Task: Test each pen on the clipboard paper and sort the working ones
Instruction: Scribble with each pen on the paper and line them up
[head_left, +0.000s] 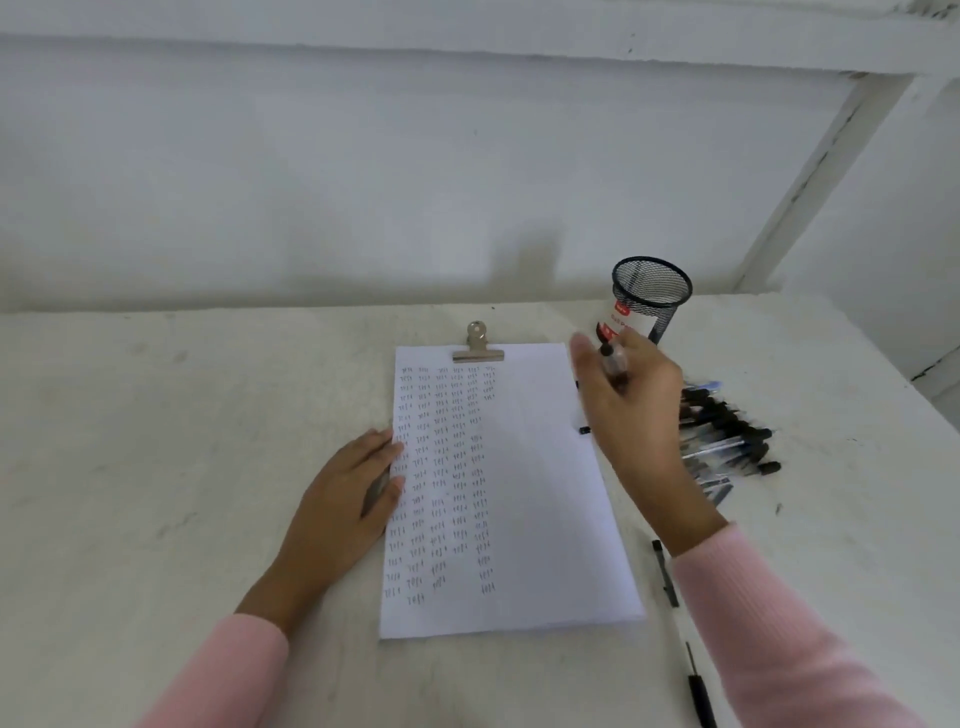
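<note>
A white sheet of paper (540, 493) lies on the table under a metal clip (477, 345), its left half covered in columns of small pen strokes. My left hand (353, 493) rests flat on the paper's left edge, fingers straight. My right hand (631, 400) is raised beside the paper's upper right corner and grips a black-capped pen (612, 364), cap end up. A black mesh pen cup (649, 296) stands just behind that hand. A pile of several black-capped pens (727, 441) lies on the table to the right of my hand.
Two loose pens lie near the paper's lower right: one (666, 571) beside my right sleeve, another (698, 691) at the bottom edge. A small black cap (584, 430) sits by the paper's right edge. A white wall closes off the back of the table.
</note>
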